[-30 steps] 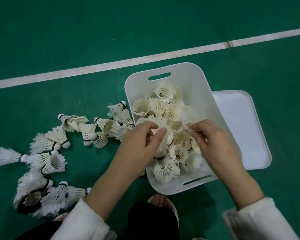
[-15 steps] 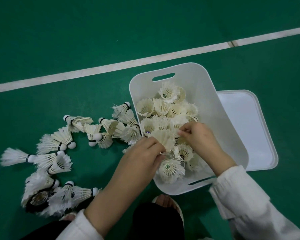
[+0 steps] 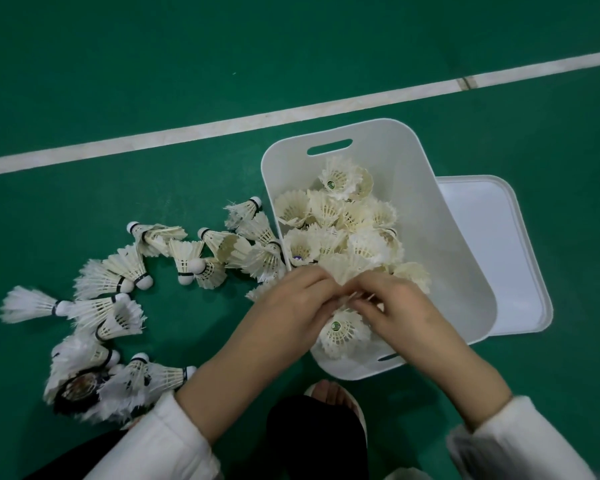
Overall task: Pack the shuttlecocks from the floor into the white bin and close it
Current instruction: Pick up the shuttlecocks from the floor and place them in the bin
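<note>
Below the hands: one foot in a pale slipper (image 3: 336,403). Over the near end of the white bin (image 3: 465,265): left hand (image 3: 288,306) and right hand (image 3: 402,313), both pinching the feather skirt of one shuttlecock (image 3: 345,268). Beyond the hands, inside the bin: packed shuttlecocks (image 3: 336,216), skirts up. Left of the left hand: loose shuttlecocks (image 3: 118,282) on the green floor (image 3: 153,81). Right of the right hand: white lid (image 3: 499,258), flat, partly hidden by the bin's wall. Farthest: white court line (image 3: 222,124).
</note>
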Action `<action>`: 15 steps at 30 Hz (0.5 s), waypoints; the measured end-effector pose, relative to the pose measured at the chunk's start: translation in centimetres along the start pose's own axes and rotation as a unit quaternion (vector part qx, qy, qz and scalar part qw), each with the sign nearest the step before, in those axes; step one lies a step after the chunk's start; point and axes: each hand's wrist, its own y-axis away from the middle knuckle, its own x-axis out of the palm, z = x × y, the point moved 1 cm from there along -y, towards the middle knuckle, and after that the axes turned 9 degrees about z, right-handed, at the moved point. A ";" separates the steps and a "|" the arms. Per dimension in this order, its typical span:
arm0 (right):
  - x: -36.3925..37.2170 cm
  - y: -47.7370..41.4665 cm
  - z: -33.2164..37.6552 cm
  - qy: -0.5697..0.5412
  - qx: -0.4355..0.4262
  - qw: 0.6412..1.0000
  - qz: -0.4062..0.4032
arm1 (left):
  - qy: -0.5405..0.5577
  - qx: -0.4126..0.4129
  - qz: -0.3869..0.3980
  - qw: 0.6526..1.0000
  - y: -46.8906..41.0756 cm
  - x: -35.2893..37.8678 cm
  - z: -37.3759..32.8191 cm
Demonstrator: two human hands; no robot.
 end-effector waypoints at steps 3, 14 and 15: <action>-0.6 -0.2 -0.5 0.055 0.054 0.996 -0.051 | -0.026 -0.004 -0.024 0.999 0.6 -0.9 0.0; 3.6 -2.9 -1.2 0.158 0.115 0.973 0.120 | -0.195 -0.065 0.141 0.969 4.2 -5.2 4.6; 3.4 -2.7 -1.2 0.172 0.113 0.972 0.115 | -0.209 -0.065 0.161 0.962 4.8 -5.7 5.0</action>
